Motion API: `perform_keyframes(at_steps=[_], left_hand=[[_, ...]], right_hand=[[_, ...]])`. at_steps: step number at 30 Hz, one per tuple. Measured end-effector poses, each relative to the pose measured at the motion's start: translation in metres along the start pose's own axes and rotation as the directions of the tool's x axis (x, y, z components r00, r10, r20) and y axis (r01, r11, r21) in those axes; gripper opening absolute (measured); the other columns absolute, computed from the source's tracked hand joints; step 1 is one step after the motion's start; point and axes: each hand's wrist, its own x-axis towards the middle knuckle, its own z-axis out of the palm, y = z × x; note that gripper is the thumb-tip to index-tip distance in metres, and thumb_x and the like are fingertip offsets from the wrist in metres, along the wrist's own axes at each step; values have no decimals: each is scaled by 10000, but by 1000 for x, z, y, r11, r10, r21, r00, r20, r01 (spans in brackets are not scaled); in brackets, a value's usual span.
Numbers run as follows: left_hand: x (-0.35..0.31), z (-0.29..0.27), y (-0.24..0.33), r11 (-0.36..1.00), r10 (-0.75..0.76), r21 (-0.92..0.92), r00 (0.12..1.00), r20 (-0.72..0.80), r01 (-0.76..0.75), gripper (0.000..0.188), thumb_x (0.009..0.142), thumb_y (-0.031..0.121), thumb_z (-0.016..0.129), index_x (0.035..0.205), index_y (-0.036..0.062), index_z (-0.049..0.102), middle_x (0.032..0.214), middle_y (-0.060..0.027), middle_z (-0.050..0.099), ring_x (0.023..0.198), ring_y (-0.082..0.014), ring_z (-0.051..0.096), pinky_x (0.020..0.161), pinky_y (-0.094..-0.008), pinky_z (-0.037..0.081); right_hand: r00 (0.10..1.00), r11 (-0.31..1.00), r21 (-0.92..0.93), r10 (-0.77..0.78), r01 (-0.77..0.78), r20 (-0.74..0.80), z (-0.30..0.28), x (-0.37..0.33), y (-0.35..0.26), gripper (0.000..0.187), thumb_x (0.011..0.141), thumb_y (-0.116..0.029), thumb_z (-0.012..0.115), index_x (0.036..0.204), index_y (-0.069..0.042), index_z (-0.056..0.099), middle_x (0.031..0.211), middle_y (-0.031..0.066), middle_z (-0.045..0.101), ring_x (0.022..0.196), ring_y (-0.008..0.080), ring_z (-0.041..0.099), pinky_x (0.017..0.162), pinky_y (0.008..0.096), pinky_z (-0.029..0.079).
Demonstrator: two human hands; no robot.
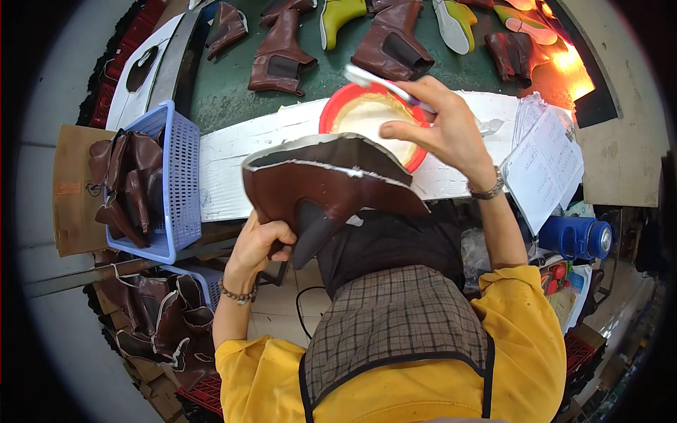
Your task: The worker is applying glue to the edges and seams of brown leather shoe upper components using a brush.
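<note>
My left hand (261,247) is closed on a brown leather boot upper (282,190), which hangs over my lap at the table's near edge. The upper's open bottom edge faces up, with a white coating along it, and a dark elastic panel shows on its side. Between the thumb and fingers of my right hand (444,123) is a white toothbrush (381,82), its head pointing left. It is held above a red bowl (328,113) of cream-coloured paste (374,120). The upper covers the bowl's near left part.
At left, a blue plastic basket (185,176) holds boot uppers (134,169); more uppers (176,317) lie below. Brown boots (278,60) and yellow-green lasts (340,21) stand across the green table (226,106). At right are written sheets (546,169), a blue flask (575,237) and a glowing heater (568,67).
</note>
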Motion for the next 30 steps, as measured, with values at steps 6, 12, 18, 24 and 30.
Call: perform_keyframes(at_steps=[6, 12, 18, 24, 30], left_hand=[[3, -52, -15, 987, 128, -101, 992, 0, -128, 393, 662, -71, 492, 1031, -119, 620, 706, -149, 630, 401, -147, 436, 337, -257, 251], [18, -61, -19, 970, 183, -175, 982, 55, -171, 429, 624, -46, 511, 1028, -105, 643, 746, -147, 653, 395, -145, 446, 317, -250, 263], [21, -70, -18, 959, 214, -215, 971, 110, -187, 442, 604, -52, 559, 1035, -66, 656, 829, -127, 697, 624, -205, 631, 442, -287, 451], [28, -87, -20, 875, 407, -383, 879, 248, -297, 533, 927, 313, 655, 1206, -138, 604, 913, -354, 679, 570, -377, 664, 343, -411, 487], [25, -66, -18, 912, 270, -337, 960, 67, -233, 472, 626, -52, 555, 1089, -120, 614, 801, -214, 674, 490, -281, 602, 335, -355, 444]], right_hand=[[989, 845, -533, 115, -47, 94, -25, -54, 63, 249, 912, -212, 782, 1137, -107, 796, 887, 75, 645, 794, 165, 634, 711, 335, 506], [983, 984, 110, -125, 141, -135, -29, -31, 31, 158, 837, -179, 837, 984, -122, 827, 849, 17, 694, 751, 192, 644, 646, 335, 477], [933, 934, 9, -356, 357, -52, -23, -9, 8, 201, 776, -123, 863, 973, -137, 830, 894, -4, 683, 854, 153, 607, 856, 328, 398], [967, 964, -94, -252, 247, -39, -35, -45, 20, 173, 788, -168, 864, 955, -170, 822, 885, -33, 692, 823, 138, 609, 853, 329, 381], [978, 978, -57, -202, 200, -47, -32, -45, 20, 162, 805, -166, 853, 963, -169, 820, 883, -30, 694, 840, 130, 615, 839, 326, 364]])
